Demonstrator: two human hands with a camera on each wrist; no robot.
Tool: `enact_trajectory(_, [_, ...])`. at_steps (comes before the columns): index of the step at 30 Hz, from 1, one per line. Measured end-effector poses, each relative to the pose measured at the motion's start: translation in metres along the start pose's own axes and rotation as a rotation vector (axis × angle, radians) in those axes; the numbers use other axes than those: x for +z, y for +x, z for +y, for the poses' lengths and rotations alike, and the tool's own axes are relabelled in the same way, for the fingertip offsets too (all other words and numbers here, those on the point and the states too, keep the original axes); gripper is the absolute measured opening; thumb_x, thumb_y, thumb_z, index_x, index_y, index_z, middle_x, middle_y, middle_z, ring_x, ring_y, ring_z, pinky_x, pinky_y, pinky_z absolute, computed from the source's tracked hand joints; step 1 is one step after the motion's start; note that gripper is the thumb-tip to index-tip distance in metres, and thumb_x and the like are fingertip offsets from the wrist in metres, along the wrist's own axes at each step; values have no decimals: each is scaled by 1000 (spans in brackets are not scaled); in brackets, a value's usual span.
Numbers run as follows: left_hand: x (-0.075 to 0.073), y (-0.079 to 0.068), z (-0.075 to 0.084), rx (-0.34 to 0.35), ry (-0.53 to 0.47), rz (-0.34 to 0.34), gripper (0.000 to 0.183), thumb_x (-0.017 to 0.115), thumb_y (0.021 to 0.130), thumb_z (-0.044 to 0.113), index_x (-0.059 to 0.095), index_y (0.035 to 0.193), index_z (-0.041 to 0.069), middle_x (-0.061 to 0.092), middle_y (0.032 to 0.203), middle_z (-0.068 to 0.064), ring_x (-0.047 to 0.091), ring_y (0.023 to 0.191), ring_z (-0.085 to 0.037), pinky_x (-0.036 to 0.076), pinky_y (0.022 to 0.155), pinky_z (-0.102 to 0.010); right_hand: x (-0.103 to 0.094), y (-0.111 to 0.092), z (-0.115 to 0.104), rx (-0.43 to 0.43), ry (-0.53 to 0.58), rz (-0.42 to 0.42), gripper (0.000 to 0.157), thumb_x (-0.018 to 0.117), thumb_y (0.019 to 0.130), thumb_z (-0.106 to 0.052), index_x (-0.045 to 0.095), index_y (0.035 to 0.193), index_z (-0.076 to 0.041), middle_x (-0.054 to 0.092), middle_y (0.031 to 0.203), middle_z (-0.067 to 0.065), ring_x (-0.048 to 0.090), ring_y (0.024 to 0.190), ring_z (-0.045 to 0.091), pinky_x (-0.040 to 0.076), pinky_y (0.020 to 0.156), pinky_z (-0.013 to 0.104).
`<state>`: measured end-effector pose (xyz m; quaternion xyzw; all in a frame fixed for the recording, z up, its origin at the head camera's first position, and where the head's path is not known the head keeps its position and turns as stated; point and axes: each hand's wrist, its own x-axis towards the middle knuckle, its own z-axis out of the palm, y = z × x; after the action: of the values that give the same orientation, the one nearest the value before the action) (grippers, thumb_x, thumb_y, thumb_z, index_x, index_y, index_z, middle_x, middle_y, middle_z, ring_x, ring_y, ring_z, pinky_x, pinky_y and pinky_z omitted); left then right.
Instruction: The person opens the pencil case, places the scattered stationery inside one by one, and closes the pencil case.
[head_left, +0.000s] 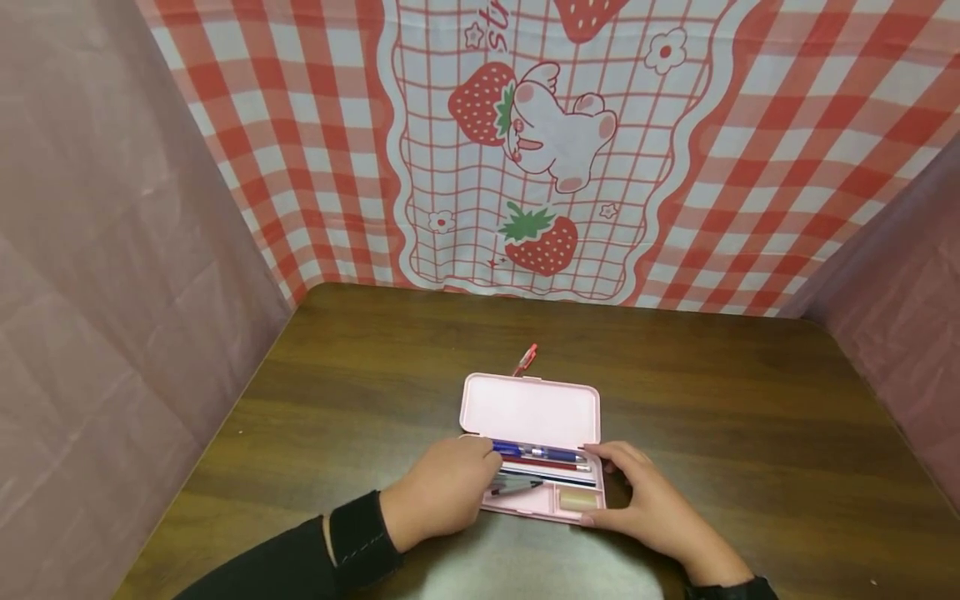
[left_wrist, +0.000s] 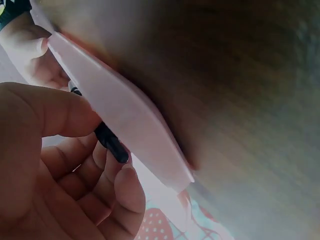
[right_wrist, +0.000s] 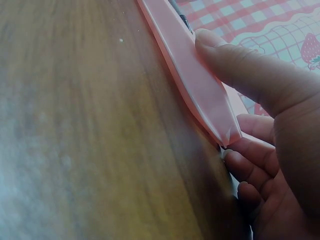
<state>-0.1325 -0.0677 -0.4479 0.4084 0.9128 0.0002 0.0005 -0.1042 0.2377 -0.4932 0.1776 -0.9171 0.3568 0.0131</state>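
Note:
An open pink pencil case (head_left: pixel 528 412) lies on the table with its lid folded back. My left hand (head_left: pixel 450 483) is over its left end and pinches a black pen (left_wrist: pixel 111 142) between thumb and fingers. In the head view the pen's tip points right, above the front compartment. My right hand (head_left: pixel 645 500) grips the case's right end, thumb on the front edge and fingers around the back corner. Inside lie blue pens (head_left: pixel 557 455), a dark red pencil (head_left: pixel 543 463) and, in the small right compartment, a tan block (head_left: pixel 577 499). My left hand hides the case's left end.
A red and clear pen (head_left: pixel 527 360) lies behind the lid, partly hidden by it. The brown wooden table (head_left: pixel 360 367) runs back to a red checked strawberry cloth (head_left: pixel 337 167). Pinkish curtains (head_left: pixel 112 250) hang at both sides.

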Motion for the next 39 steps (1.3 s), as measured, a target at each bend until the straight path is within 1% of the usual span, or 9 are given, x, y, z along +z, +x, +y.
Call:
enact_trajectory(5, [0,0,1,27,12,-11,17,75,89,17,71,105,12,64,93,2,61,86,-13,53,80,-32,1,0,0,-2,4,-3,85,90,70,-57,62,137,-15,59,123,-8,52,106,11,46,94,38])
enact_trajectory(11, [0,0,3,55,35,-8,17,74,90,16,70,106,12,63,93,2,61,88,-14,53,84,-33,1,0,-1,3,4,-2,85,91,69,-58,62,137,-16,59,124,-8,52,107,12,46,94,40])
enact_trajectory(15, [-1,0,4,55,21,-10,17,74,91,15,71,108,14,65,95,2,62,91,-14,52,86,-33,1,0,-1,18,-2,-10,85,90,68,-59,62,137,-17,59,124,-8,52,108,13,47,95,42])
enact_trajectory(20, [-1,1,3,53,13,-15,14,74,90,15,74,104,16,66,93,4,62,86,-12,53,81,-31,1,0,-1,26,-2,-15,86,90,68,-60,62,137,-17,59,124,-8,53,107,13,47,94,42])
enact_trajectory(26, [-3,1,2,47,1,-15,13,76,88,12,77,99,18,64,87,6,59,79,-11,51,73,-30,0,1,0,18,1,-15,86,90,68,-59,62,137,-17,59,124,-8,52,107,12,47,94,42])
enact_trajectory(34, [-2,1,1,12,-9,-8,10,75,87,11,77,92,18,65,85,6,59,77,-11,51,69,-31,0,0,0,21,5,-19,86,89,69,-60,61,138,-18,59,124,-8,52,107,13,46,94,41])
enact_trajectory(39, [0,1,0,11,5,-9,7,75,87,12,76,91,18,65,85,6,60,77,-11,50,68,-31,1,0,0,20,7,-19,85,89,69,-60,62,137,-18,59,124,-8,52,107,13,47,94,40])
